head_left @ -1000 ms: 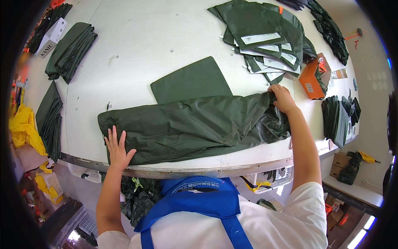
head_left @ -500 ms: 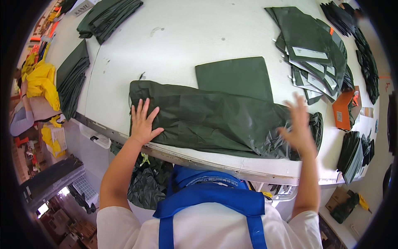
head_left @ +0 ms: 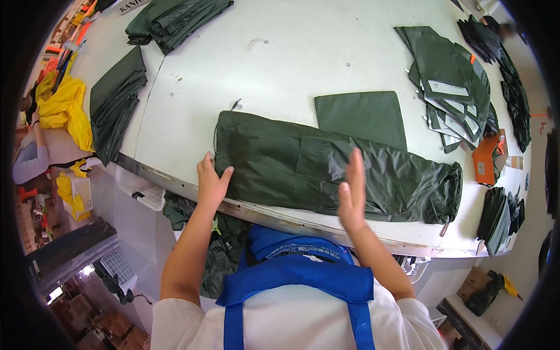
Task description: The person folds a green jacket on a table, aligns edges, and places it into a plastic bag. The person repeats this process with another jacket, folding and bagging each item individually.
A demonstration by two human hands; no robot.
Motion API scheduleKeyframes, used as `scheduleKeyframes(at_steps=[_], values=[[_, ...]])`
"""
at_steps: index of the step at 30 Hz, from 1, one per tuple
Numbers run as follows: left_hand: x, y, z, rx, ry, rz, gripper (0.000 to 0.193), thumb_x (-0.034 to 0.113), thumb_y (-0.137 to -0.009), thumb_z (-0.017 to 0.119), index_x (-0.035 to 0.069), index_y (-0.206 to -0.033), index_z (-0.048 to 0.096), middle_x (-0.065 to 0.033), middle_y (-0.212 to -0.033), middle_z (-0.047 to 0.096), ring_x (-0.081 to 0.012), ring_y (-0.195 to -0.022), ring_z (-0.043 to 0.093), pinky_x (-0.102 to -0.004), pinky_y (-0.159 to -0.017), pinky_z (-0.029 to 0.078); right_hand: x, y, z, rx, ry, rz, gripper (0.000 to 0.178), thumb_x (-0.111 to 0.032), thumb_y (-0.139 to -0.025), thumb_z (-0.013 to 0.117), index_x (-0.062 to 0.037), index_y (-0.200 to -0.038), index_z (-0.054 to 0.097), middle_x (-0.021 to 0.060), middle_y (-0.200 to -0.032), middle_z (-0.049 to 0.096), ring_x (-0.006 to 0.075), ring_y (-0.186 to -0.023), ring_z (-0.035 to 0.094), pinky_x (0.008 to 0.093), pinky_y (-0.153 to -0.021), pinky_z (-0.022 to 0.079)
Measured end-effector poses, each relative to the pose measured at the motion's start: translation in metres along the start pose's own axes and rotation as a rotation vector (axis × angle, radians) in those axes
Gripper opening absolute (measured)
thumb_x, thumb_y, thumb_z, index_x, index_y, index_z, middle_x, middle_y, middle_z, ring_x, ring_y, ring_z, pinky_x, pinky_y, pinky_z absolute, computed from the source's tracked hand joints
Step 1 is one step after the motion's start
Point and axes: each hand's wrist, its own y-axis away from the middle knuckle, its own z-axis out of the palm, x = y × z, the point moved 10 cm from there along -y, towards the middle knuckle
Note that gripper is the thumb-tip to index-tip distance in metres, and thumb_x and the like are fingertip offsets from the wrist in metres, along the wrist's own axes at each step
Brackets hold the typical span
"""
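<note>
A long folded dark green garment, its kind not plain, lies across the near part of the white table. At its left end rests my left hand, fingers stretched and thumb apart, along the edge of the cloth. My right hand is on edge over the middle of the bundle, fingers straight and holding nothing; whether it touches the cloth I cannot tell. Behind the bundle a flat dark green folded piece is partly covered by it. A thin dark cord sticks out at the bundle's far left corner.
Dark green folded stacks lie at the left and far left. On the right are a pile of green pouches with white labels, an orange box and more folded pieces. A person in grey sleeves handles yellow cloth.
My right hand has moved left from the bundle's right end to its middle. My left hand has slid off the top of the cloth to its left edge. The view has shifted.
</note>
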Motion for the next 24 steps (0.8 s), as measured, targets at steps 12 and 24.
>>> scheduleKeyframes(at_steps=[12,24], values=[[0.1,0.022,-0.033,-0.64,1.06,-0.062,0.082,0.002,-0.074,0.068,-0.003,-0.144,0.027,-0.0134,-0.132,0.049,-0.0229,-0.12,0.05,-0.0357,-0.104,0.038,0.07,-0.015,0.104,-0.004,-0.057,0.442,0.064,-0.036,-0.1,0.035,0.0003,-0.149,0.013,0.0187,-0.154,0.02,0.0315,-0.139,0.022,0.0379,-0.113,0.019],[0.313,0.123,0.175,-0.76,0.475,0.469,0.082,0.008,-0.078,0.056,-0.005,-0.146,0.011,-0.0339,-0.116,0.053,-0.0457,-0.1,0.056,-0.0468,-0.084,0.047,0.123,0.026,-0.075,0.444,-0.889,0.705,0.056,-0.047,-0.096,0.047,-0.0053,-0.134,0.046,0.01,-0.128,0.054,0.0198,-0.113,0.051,0.034,-0.097,0.04]])
